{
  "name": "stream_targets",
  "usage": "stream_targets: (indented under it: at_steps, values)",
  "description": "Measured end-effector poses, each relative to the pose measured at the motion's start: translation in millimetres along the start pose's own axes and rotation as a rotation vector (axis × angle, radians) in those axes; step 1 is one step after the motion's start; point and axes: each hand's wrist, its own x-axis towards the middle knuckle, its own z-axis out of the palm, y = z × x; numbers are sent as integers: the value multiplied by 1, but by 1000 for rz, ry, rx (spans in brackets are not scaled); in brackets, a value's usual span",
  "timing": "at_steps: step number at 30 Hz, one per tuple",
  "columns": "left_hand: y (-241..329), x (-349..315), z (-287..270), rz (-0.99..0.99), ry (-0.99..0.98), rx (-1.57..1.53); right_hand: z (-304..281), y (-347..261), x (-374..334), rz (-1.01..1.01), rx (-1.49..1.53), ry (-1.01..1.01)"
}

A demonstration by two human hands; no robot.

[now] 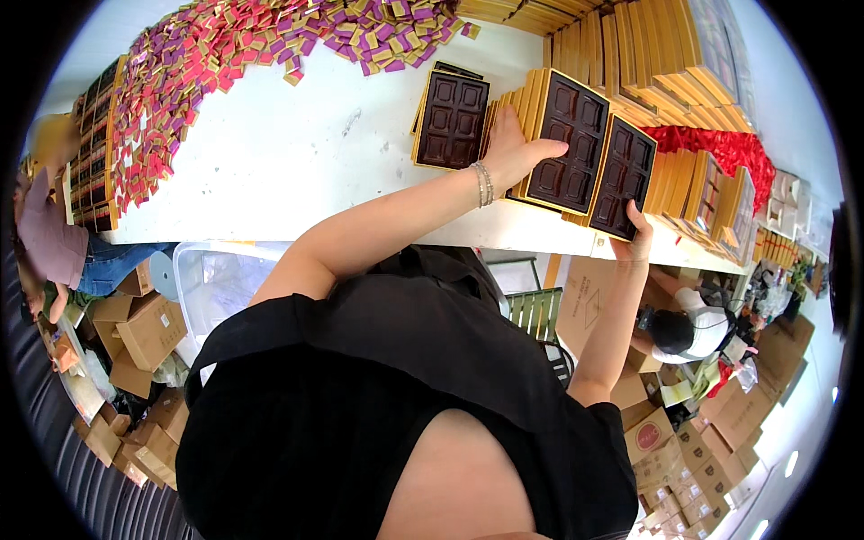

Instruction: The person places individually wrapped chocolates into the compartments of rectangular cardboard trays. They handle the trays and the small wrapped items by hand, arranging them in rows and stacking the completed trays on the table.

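Observation:
My left hand [515, 155], with a beaded bracelet at its wrist, grips the left side of a leaning row of gold-edged boxes. Its thumb lies across the front box's dark brown tray [569, 135], moulded with square hollows, while the fingers rest along the gold edges. My right hand [635, 236] is closed on the lower right corner of another such box [623, 171], thumb along its edge. That box tilts against the row's right side. Left of my left hand, a short stack of the same boxes [453, 119] lies on the white table [297, 171].
Many small red, purple and gold wrapped pieces [243, 54] cover the table's far left. Tall rows of gold boxes [621, 54] and red shredded filler [720, 148] stand at the right. Co-workers [54, 202] are at both sides. Cartons [148, 328] and a clear plastic bin [220, 283] sit below.

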Motion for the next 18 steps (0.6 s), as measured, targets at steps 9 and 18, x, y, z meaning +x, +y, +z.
stream_targets:
  at_steps: [9, 18]
  values:
    - [16, -2, -1, -40, 70, 228, 9, 2, -10, -44, -51, 66]
    - [31, -24, 12, 100, 170, 278, 8, -8, -11, -57, -93, 99]
